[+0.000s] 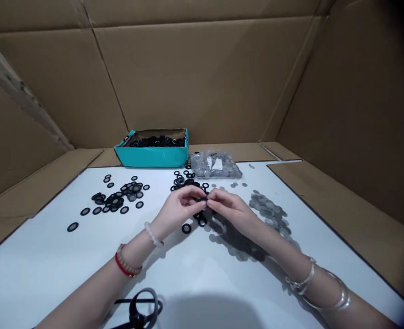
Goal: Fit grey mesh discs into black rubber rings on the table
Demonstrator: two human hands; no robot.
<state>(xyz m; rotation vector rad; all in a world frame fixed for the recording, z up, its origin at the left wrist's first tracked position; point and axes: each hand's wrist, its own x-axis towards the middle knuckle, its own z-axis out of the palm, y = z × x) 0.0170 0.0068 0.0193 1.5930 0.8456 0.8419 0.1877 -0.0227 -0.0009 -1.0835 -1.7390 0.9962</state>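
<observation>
My left hand (180, 205) and my right hand (229, 208) meet at the middle of the white table (85, 256). Their fingertips pinch together on one small black ring (204, 204) held between both hands. Loose black rings (186, 180) lie just beyond the fingers, and one black ring (186, 228) sits under my left hand. A spread of small grey discs (268, 210) lies to the right of my right hand. Black rings with grey centres (118, 198) are grouped to the left.
A teal box (154, 155) full of black rings stands at the back, with a clear bag of grey discs (214, 165) beside it. Cardboard walls (202, 73) surround the table. A black-handled tool (142, 308) lies at the near edge.
</observation>
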